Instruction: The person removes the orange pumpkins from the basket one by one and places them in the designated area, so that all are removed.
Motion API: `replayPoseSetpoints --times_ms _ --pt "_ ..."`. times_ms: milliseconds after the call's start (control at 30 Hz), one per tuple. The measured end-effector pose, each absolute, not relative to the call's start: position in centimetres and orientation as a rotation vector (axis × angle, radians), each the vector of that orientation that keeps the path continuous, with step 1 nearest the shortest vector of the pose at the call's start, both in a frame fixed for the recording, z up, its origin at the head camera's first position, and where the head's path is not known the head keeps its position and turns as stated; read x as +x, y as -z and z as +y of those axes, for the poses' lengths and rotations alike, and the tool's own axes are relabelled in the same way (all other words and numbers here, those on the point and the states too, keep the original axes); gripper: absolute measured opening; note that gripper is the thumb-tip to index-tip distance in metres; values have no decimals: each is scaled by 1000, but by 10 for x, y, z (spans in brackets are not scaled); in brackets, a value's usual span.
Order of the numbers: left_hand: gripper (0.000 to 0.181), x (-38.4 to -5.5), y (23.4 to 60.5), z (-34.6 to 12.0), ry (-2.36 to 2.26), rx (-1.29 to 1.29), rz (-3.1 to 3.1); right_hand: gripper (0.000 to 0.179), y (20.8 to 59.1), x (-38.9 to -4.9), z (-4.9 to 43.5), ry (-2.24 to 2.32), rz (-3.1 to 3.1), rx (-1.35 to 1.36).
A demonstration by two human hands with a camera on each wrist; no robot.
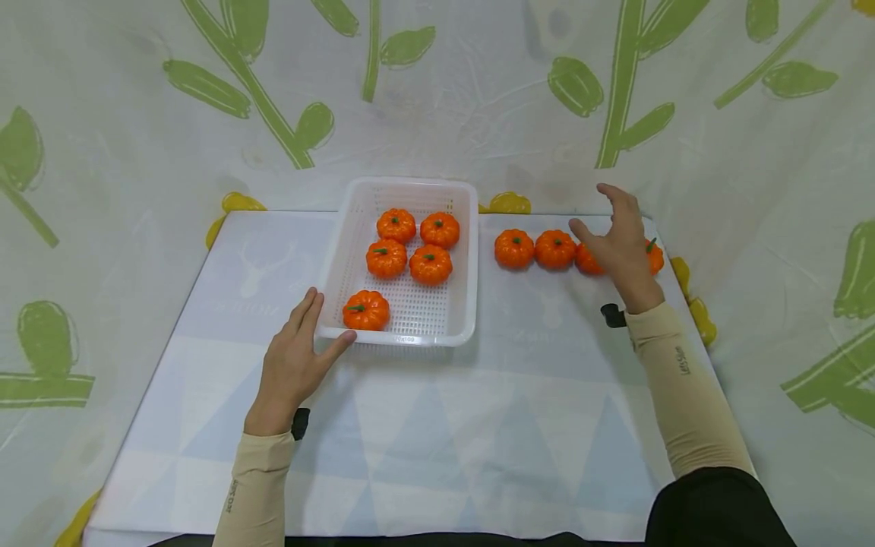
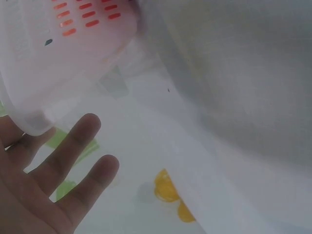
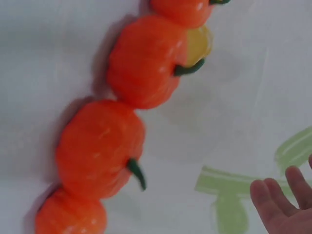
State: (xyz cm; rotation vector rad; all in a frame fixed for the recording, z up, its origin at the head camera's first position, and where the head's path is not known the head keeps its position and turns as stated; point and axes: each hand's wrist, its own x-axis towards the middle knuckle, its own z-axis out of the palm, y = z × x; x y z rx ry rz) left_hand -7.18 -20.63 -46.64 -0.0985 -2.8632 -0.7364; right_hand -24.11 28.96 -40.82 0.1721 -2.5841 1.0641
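Note:
A white plastic basket with a perforated floor holds several small orange pumpkins. At its near left corner is my left hand, fingers fairly straight along the side and thumb touching the rim. The left wrist view shows the basket wall beside the spread fingers. My right hand hovers with parted fingers over a row of pumpkins right of the basket, hiding part of the row. In the right wrist view, the hand is apart from the pumpkins and holds nothing.
A table with a pale cloth of blue triangles lies under everything. Behind and around it hangs or lies a whitish sheet with green leaf prints. The basket's far end reaches past the table's back edge.

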Motion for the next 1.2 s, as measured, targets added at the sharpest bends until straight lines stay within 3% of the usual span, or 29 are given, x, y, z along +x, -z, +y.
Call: replayPoseSetpoints --times_ms 567,1200 --pt "95 -72 468 -206 744 -111 -2847 74 397 -249 210 -1058 -2677 702" --pt "94 -72 468 -207 742 -104 -2846 83 403 -266 124 -1114 -2799 953"
